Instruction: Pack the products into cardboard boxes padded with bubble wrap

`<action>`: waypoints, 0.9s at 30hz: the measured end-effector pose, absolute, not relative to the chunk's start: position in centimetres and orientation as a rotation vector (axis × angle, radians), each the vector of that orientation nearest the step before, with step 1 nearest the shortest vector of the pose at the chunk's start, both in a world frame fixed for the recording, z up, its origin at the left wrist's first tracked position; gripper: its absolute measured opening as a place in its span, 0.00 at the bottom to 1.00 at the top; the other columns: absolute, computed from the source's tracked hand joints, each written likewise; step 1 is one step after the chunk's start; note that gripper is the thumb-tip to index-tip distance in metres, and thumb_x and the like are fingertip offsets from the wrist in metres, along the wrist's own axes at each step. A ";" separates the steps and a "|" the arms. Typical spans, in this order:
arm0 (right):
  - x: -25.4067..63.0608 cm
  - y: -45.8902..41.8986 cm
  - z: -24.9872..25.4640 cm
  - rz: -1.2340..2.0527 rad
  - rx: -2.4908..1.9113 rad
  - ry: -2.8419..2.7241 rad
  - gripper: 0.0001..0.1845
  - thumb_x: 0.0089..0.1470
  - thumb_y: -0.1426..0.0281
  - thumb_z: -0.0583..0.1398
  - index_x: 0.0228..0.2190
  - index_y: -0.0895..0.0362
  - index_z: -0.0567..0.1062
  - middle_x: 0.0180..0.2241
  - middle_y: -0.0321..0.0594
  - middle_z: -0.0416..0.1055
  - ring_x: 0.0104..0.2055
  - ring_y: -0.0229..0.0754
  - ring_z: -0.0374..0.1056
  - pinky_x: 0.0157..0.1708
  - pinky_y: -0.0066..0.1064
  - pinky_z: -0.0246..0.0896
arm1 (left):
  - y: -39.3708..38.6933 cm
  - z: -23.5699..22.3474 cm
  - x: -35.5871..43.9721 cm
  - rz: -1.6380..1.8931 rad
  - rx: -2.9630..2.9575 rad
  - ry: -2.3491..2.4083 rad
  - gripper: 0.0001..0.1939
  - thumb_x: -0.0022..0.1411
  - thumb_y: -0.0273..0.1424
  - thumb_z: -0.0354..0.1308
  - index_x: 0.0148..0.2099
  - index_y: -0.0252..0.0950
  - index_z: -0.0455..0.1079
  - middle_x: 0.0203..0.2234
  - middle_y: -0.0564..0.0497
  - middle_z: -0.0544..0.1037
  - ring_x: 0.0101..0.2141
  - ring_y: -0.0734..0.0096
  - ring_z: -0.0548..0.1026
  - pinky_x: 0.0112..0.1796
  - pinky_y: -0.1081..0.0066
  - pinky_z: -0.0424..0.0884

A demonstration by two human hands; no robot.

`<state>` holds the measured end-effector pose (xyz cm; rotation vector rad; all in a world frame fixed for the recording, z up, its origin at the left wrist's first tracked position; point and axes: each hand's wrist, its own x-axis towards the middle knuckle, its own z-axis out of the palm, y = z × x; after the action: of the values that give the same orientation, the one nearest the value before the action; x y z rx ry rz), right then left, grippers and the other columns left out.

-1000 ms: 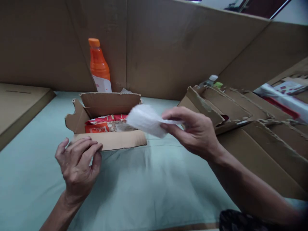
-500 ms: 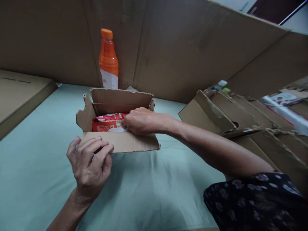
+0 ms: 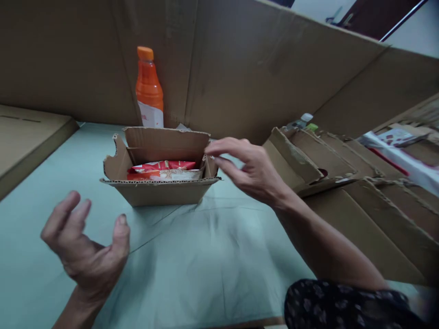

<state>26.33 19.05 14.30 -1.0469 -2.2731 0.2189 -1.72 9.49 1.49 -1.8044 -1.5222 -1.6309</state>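
A small open cardboard box [image 3: 157,194] stands on the cloth with its flaps raised or spread. Inside lie a red packet [image 3: 171,165], a whitish packet [image 3: 181,174] and an orange one [image 3: 140,175]; their lower parts are hidden. My right hand [image 3: 248,169] is at the box's right end, thumb and forefinger apart, their tips close to the top of the side flap [image 3: 209,167]; whether they touch it I cannot tell. Holding nothing, my left hand [image 3: 89,246] hovers left of the box's front, fingers spread and slightly blurred.
Behind the box an orange drink bottle [image 3: 150,91] stands against a tall cardboard wall [image 3: 257,68]. A flat cardboard box [image 3: 30,137] lies at the left. Divided cardboard compartments [image 3: 343,201] fill the right, a clear bottle [image 3: 305,119] showing at their back. Pale green cloth [image 3: 206,260] covers the surface.
My right hand has come out of the box and moved right to its end flap. The left hand has let go of the front flap, drawn back and spread its fingers.
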 end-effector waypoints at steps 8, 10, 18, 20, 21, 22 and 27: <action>28.2 16.3 3.4 0.730 -1.321 -1.982 0.32 0.54 0.62 0.64 0.59 0.57 0.68 0.58 0.52 0.72 0.51 0.50 0.73 0.47 0.44 0.71 | 12.4 -2.4 -4.2 -2.302 -1.872 -2.266 0.41 0.53 0.39 0.69 0.68 0.44 0.61 0.65 0.44 0.68 0.63 0.48 0.67 0.62 0.46 0.67; 26.4 17.4 2.4 0.773 -1.306 -1.997 0.34 0.55 0.63 0.62 0.61 0.57 0.65 0.58 0.52 0.71 0.53 0.51 0.71 0.49 0.45 0.70 | 13.5 -2.4 -3.7 -2.323 -1.875 -2.331 0.37 0.53 0.39 0.69 0.64 0.43 0.65 0.61 0.44 0.72 0.60 0.50 0.71 0.60 0.49 0.69; 30.8 13.4 2.4 0.472 -1.527 -1.781 0.17 0.57 0.61 0.60 0.46 0.56 0.72 0.42 0.47 0.76 0.39 0.50 0.72 0.40 0.43 0.72 | 12.2 -0.6 3.9 -2.411 -2.166 -2.287 0.33 0.54 0.38 0.67 0.61 0.40 0.65 0.57 0.43 0.74 0.55 0.57 0.75 0.57 0.55 0.73; 32.6 9.2 1.8 0.322 -1.492 -1.787 0.14 0.59 0.62 0.60 0.45 0.55 0.72 0.44 0.48 0.75 0.44 0.51 0.72 0.42 0.42 0.72 | 9.5 -1.4 4.5 -2.369 -2.245 -2.368 0.30 0.57 0.39 0.66 0.60 0.40 0.66 0.58 0.43 0.73 0.53 0.58 0.76 0.56 0.56 0.74; 33.2 7.1 1.4 0.279 -1.473 -1.815 0.14 0.60 0.64 0.60 0.46 0.54 0.72 0.45 0.48 0.75 0.45 0.51 0.72 0.44 0.42 0.72 | 8.1 -1.9 4.3 -2.321 -2.265 -2.412 0.29 0.57 0.40 0.66 0.59 0.40 0.67 0.58 0.43 0.74 0.53 0.58 0.77 0.56 0.56 0.74; 33.7 5.2 1.1 0.256 -1.456 -1.852 0.14 0.60 0.65 0.59 0.47 0.54 0.72 0.46 0.49 0.75 0.47 0.52 0.73 0.45 0.43 0.72 | 6.7 -2.3 3.8 -2.261 -2.252 -2.458 0.27 0.58 0.41 0.66 0.58 0.40 0.68 0.56 0.43 0.75 0.53 0.58 0.77 0.56 0.57 0.74; 35.5 1.8 0.2 0.430 -1.460 -1.921 0.43 0.56 0.50 0.64 0.66 0.56 0.61 0.64 0.56 0.65 0.65 0.62 0.63 0.62 0.52 0.62 | 3.0 -2.8 -0.1 -1.817 -2.150 -2.536 0.22 0.56 0.46 0.67 0.48 0.41 0.72 0.44 0.49 0.79 0.49 0.58 0.77 0.56 0.57 0.73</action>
<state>35.52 1.84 0.17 -1.4604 -1.9207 0.4296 -0.08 3.03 -2.77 -2.1499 -2.5358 -1.8168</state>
